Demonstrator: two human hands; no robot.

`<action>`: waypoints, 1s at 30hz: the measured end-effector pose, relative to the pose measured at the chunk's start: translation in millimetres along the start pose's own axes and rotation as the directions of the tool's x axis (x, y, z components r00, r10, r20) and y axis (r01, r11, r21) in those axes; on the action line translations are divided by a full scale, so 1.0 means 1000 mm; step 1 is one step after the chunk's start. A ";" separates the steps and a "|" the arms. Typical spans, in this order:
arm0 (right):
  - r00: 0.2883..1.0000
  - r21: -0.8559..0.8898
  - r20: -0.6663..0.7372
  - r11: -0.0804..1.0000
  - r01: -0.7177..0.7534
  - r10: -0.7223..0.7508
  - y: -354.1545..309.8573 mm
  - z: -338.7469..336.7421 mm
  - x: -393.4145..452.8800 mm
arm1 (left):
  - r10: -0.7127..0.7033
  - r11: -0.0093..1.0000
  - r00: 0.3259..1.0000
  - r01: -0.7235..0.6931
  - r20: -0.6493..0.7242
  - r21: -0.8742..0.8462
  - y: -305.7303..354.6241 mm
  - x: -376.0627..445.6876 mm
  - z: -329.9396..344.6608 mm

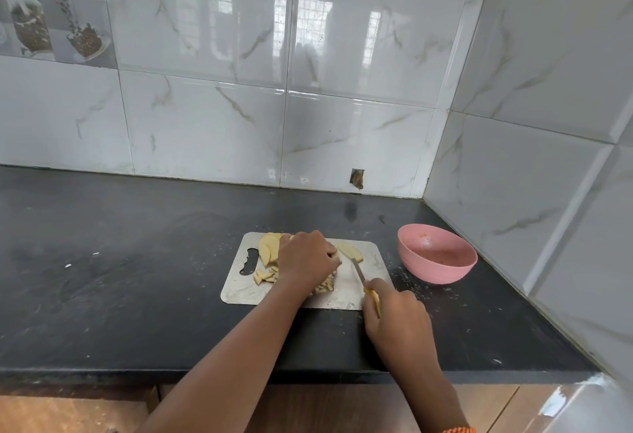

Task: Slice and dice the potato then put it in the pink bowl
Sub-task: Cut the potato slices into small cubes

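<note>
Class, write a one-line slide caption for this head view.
Left hand holds potato slices on the board while right hand grips the knife.

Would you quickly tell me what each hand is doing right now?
Left hand: fingers curled over potato slices, holding them on the board.
Right hand: grips the knife.

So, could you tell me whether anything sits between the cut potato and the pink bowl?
Nothing visible does. Only the bare right end of the cutting board and some dark counter separate the potato pieces from the pink bowl.
</note>
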State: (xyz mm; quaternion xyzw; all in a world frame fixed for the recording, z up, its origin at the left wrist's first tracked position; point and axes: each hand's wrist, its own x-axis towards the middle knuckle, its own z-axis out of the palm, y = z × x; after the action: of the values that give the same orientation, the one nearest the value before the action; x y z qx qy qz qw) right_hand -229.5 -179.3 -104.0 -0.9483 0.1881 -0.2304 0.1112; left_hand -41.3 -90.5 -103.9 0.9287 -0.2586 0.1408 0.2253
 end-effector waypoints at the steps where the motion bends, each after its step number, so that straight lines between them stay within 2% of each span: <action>1: 1.000 0.010 -0.009 1.000 0.007 -0.007 0.000 0.000 0.000 | 0.004 1.000 1.000 -0.004 -0.001 -0.006 0.000 0.000 -0.001; 10: 0.997 -0.034 -0.023 0.997 0.066 -0.067 -0.012 0.015 0.039 | -0.018 0.998 1.000 0.017 -0.013 -0.057 0.001 -0.002 -0.006; 15: 0.997 -0.056 0.016 0.995 0.079 -0.079 -0.018 0.025 0.063 | -0.021 0.995 0.999 0.017 -0.032 -0.101 -0.001 0.001 -0.006; 22: 0.995 0.008 -0.074 0.997 0.072 -0.071 -0.014 0.026 0.063 | -0.026 0.993 0.999 0.021 -0.044 -0.115 -0.004 0.003 -0.006; 30: 0.996 0.003 0.000 0.996 0.086 -0.086 -0.018 0.025 0.062 | -0.028 0.994 0.997 0.021 -0.068 -0.105 -0.003 0.001 -0.005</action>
State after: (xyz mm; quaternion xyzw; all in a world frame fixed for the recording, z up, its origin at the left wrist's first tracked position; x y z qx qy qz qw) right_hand -161.4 -185.3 -96.5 -0.9553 0.1469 -0.2351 0.1027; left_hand -40.1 -86.4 -100.5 0.9134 -0.2463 0.1565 0.2838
